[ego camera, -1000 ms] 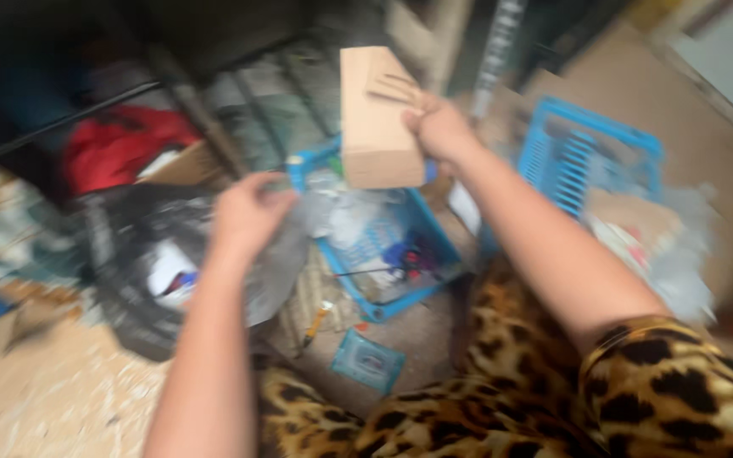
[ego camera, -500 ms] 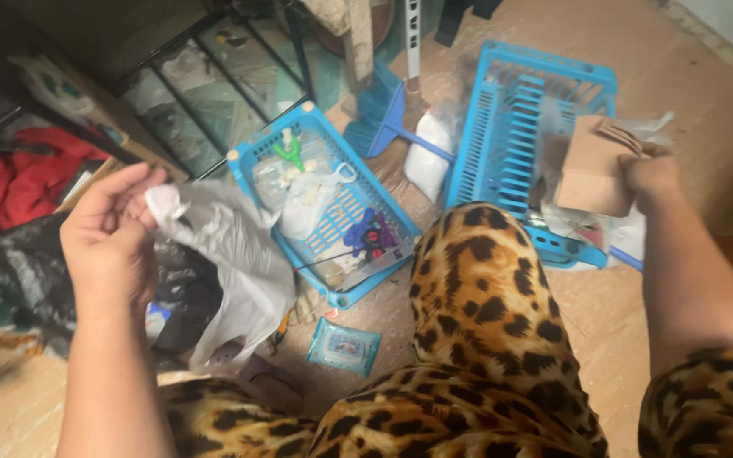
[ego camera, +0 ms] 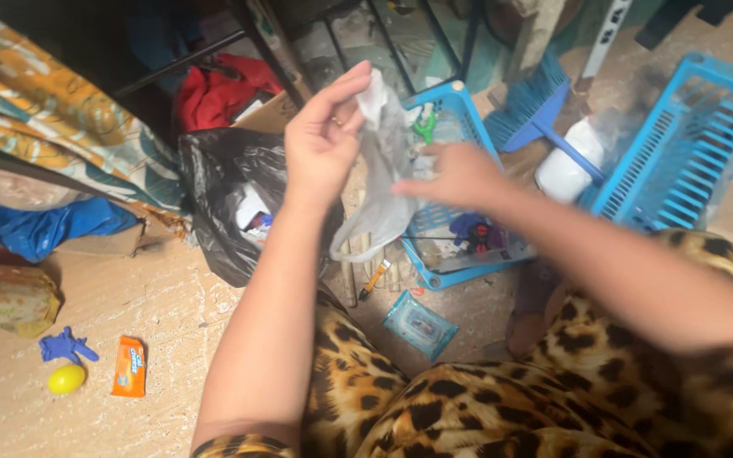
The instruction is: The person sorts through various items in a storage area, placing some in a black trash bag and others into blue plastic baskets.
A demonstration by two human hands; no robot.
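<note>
A rough, pale floor (ego camera: 129,297) strewn with odds and ends fills the view, with dark shelving at the top and a leopard-print garment (ego camera: 468,399) covering the person's lap at the bottom. The left hand (ego camera: 324,140) is raised, its fingers pinched on the top edge of a thin grey plastic bag (ego camera: 379,178), which hangs limp below it. The right hand (ego camera: 456,174) reaches across from the right, blurred, with fingers loosely spread and touching the bag's side; whether it grips the plastic cannot be told. Just behind and below both hands lies a small blue basket (ego camera: 468,229) holding small mixed items, among them something green and something purple. To the left of the hanging bag sits a black rubbish bag (ego camera: 222,195), open, with scraps showing inside. In front of the basket lies a flat pale-blue packet (ego camera: 420,325), and an orange-tipped tool (ego camera: 373,280) rests beside the basket. Farther right are a blue brush (ego camera: 532,110), a white rounded object (ego camera: 566,170) and a large blue crate (ego camera: 680,144) tipped on its side. Well apart at lower left lie an orange packet (ego camera: 131,366), a yellow egg-shaped thing (ego camera: 66,379) and a small blue toy (ego camera: 65,346)
</note>
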